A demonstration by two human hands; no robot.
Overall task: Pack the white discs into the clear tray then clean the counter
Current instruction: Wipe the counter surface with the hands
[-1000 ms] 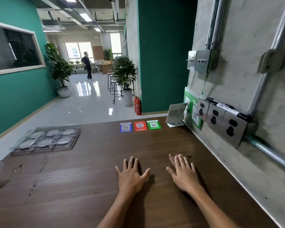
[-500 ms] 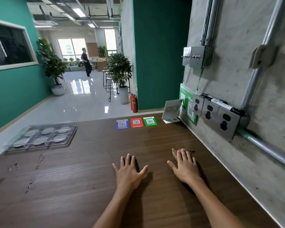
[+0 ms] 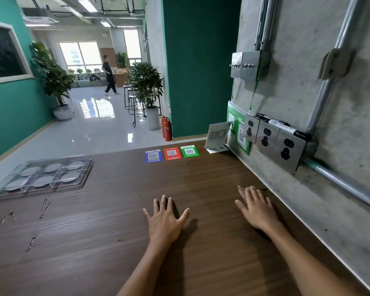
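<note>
Head view: left hand [image 3: 166, 220] and right hand [image 3: 257, 207] rest flat, grips wide, on the brown wooden surface [image 3: 107, 248]; clear plastic tray [image 3: 13, 185] of white discs [image 3: 44, 180] far left; steel wall sockets [image 3: 273, 142] beyond the right hand.

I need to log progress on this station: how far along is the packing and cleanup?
Packing looks done: the clear plastic tray at the counter's far left holds six white discs, one per compartment. Neither the left hand nor the right hand holds anything; both lie flat and open on the brown wooden counter. Cleaning looks unfinished: small shiny streaks show near the tray.
</note>
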